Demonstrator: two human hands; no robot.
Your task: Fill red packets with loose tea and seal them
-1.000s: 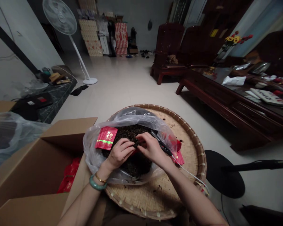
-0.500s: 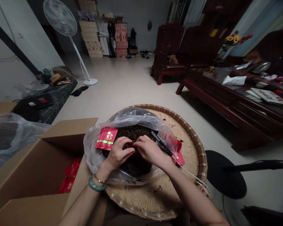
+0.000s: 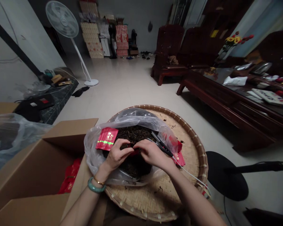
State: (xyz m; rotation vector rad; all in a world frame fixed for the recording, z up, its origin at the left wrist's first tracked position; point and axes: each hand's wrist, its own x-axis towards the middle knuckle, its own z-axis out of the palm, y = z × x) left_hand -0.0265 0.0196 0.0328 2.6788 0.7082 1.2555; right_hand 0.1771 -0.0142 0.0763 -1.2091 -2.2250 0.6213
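Just below the frame's centre, the left hand (image 3: pixel 116 155) and right hand (image 3: pixel 153 153) hold a red packet (image 3: pixel 135 152) (mostly hidden), each grip narrow, over dark leaves (image 3: pixel 135 133).

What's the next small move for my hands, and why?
Perhaps tilt the red piece slightly to check it: your left hand and right hand appear to hold it over the dark leaves, hiding much of it.

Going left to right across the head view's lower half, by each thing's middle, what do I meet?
Cardboard box, red packet stack, left hand, right hand, more red packets, round black base.
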